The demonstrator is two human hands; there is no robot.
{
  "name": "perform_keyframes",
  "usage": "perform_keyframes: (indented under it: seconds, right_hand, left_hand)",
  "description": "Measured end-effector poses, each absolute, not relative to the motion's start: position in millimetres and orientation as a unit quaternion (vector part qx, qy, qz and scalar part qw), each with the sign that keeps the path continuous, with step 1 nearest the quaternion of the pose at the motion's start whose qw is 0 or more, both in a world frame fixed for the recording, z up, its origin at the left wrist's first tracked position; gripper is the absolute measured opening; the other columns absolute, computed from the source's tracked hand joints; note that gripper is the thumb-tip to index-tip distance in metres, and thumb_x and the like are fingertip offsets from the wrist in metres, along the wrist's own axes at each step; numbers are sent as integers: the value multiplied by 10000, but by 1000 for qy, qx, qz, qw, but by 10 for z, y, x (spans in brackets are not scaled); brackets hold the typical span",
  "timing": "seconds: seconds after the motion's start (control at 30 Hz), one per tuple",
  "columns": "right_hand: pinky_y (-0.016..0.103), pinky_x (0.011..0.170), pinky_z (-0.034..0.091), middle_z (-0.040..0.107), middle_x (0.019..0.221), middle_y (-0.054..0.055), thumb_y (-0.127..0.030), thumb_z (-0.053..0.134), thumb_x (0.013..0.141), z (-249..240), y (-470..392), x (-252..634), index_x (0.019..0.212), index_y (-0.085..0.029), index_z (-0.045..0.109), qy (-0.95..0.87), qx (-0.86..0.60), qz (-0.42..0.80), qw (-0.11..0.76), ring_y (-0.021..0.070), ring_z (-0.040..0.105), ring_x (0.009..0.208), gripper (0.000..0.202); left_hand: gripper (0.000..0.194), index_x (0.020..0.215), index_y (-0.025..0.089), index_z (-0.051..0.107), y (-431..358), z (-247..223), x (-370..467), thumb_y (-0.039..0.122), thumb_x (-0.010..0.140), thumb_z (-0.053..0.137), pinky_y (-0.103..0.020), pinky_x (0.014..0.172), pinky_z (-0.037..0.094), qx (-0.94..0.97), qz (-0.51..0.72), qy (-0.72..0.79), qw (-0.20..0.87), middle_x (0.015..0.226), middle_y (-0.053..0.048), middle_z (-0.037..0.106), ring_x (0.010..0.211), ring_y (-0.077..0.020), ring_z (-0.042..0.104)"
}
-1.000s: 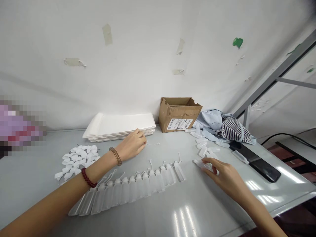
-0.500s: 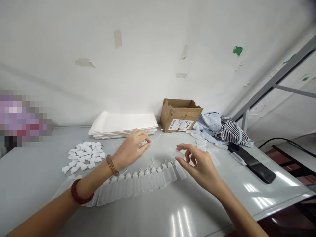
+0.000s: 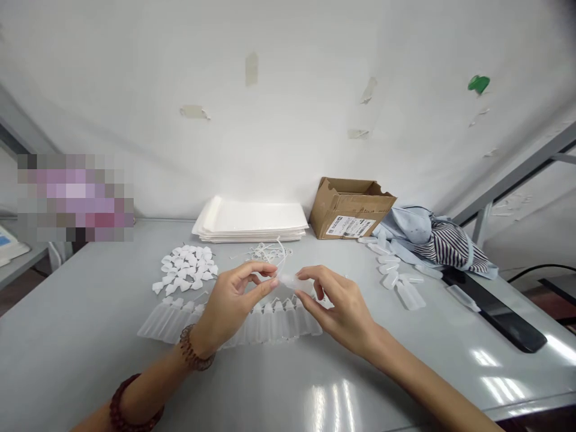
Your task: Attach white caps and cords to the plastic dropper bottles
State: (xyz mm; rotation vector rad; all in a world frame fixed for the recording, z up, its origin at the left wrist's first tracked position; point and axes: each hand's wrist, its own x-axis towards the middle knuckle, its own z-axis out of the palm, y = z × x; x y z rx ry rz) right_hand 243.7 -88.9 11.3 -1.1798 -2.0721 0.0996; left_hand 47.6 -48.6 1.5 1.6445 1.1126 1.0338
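My left hand [image 3: 245, 294] pinches a thin, curved white plastic strip [image 3: 282, 262] between thumb and forefinger. My right hand [image 3: 339, 300] grips a small translucent plastic bottle [image 3: 288, 280], its narrow end pointing left. Strip and bottle end meet between my fingertips; whether the strip is inside the neck I cannot tell. Beneath my hands lies a row of similar translucent bottles [image 3: 270, 327], with bits of strip at their tops. A tangle of white strips [image 3: 263, 251] lies just behind my fingers. Left of it is a pile of small white caps [image 3: 191, 264].
Against the wall are a stack of white sheets [image 3: 254, 222] and an open cardboard box [image 3: 355, 207]. Loose translucent bottles [image 3: 410, 295] lie on the right, by a bundled blue cloth [image 3: 405, 228] and a long black flat object [image 3: 508, 321].
My hands have come together over the row. The left now holds a strip up from the tangle, against the bottle in my right hand. The view has swung left.
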Motion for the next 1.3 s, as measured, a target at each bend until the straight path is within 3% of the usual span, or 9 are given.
perform_keyframes:
  seconds: [0.43,0.8,1.0,1.13,1.3]
  right_hand:
    - [255,598,523,671,954,75,-118,540,857,-109,-950,2425,1054,-214,508,-820,-427,26,381,156,638,772,221]
    - [247,533,491,672,951,70,-129,551,851,-165,-978,2388,1010,-214,537,-802,-427,48,416,129,598,647,182]
    - [233,499,454,659,894,32,-183,566,848,-146,-1008,2356,955,-222,546,-762,-460,121,440,86,467,513,116]
    - [230,495,449,647,839,14,-219,605,828,-135,-1016,2340,921,-221,562,-735,-478,159,454,82,445,496,102]
    - [237,508,437,630,802,7,-247,633,805,-148,-1026,2325,879,-215,582,-702,-494,218,464,76,427,494,95]
  left_hand:
    - [131,834,223,708,-577,-31,495,321,750,689,-301,713,542,671,405,431,448,823,-17,691,741,-162,606]
    - [111,815,223,677,-601,-22,473,308,745,685,-313,722,503,696,387,419,435,831,-15,672,765,-165,570]
    - [103,848,225,681,-644,4,492,300,785,649,-308,726,509,703,405,404,422,843,-19,675,785,-170,584]
    - [174,835,216,684,-667,11,502,280,877,527,-317,762,504,708,418,380,423,855,-32,684,828,-180,607]
    - [123,847,222,677,-679,-15,521,261,854,560,-306,758,501,708,416,389,418,856,-21,678,830,-175,607]
